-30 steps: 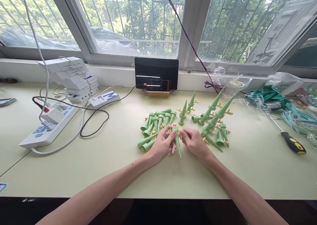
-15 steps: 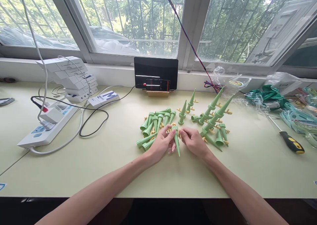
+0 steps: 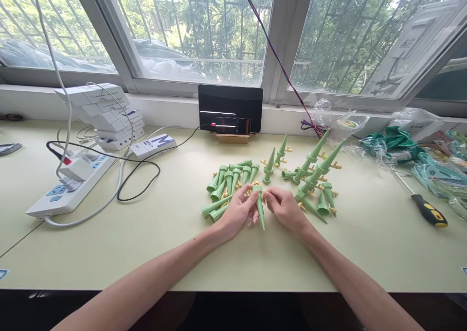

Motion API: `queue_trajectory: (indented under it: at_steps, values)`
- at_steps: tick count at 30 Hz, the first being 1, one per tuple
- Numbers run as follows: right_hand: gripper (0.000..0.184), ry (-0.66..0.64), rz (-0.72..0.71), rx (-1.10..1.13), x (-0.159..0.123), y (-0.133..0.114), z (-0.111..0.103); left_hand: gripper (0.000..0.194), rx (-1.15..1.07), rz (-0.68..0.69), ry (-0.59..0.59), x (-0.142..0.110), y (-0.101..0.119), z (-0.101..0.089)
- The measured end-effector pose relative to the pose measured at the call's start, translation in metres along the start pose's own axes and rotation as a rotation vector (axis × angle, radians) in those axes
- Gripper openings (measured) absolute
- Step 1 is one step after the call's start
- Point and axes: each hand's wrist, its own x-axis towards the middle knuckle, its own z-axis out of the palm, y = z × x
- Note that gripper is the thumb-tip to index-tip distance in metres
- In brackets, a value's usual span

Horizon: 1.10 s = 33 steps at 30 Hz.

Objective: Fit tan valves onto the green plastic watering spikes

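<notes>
My left hand grips a green cone-shaped spike near its wide end, its tip pointing toward me. My right hand pinches a small tan piece at the side of that spike's wide end. Both hands rest on the pale green table. Behind my left hand lies a pile of green spikes. Further green spikes with tan knobs lie behind and to the right of my right hand.
A white power strip with plugs and black and white cables lies at the left, stacked white boxes behind it. A phone leans on a dark screen at the sill. A screwdriver and plastic bags lie right.
</notes>
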Motion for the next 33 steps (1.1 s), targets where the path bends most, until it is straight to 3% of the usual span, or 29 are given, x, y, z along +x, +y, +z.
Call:
queue_trajectory:
  at_steps: [6, 10, 16, 19, 25, 33]
  values:
    - [0.04, 0.008, -0.018, -0.022, 0.001, -0.001, 0.001, 0.037, 0.008, 0.033, 0.016, -0.001, 0.004, 0.002]
    - [0.038, 0.03, -0.031, -0.033, 0.002, -0.002, 0.0, 0.035, 0.095, 0.098, 0.094, -0.004, 0.011, 0.006]
    - [0.032, 0.244, -0.011, -0.028, 0.004, -0.002, -0.002, 0.031, 0.14, 0.254, 0.295, -0.004, 0.017, 0.004]
    - [0.027, 0.291, -0.021, -0.088, 0.005, -0.001, -0.003, 0.032, 0.142, 0.285, 0.363, -0.003, 0.017, 0.002]
    - [0.015, 0.181, -0.049, -0.23, 0.007, 0.005, 0.0, 0.033, 0.149, 0.266, 0.389, -0.002, 0.017, 0.004]
    - [0.013, 0.077, -0.048, -0.263, 0.007, 0.012, 0.001, 0.03, 0.153, 0.239, 0.354, -0.002, 0.014, 0.003]
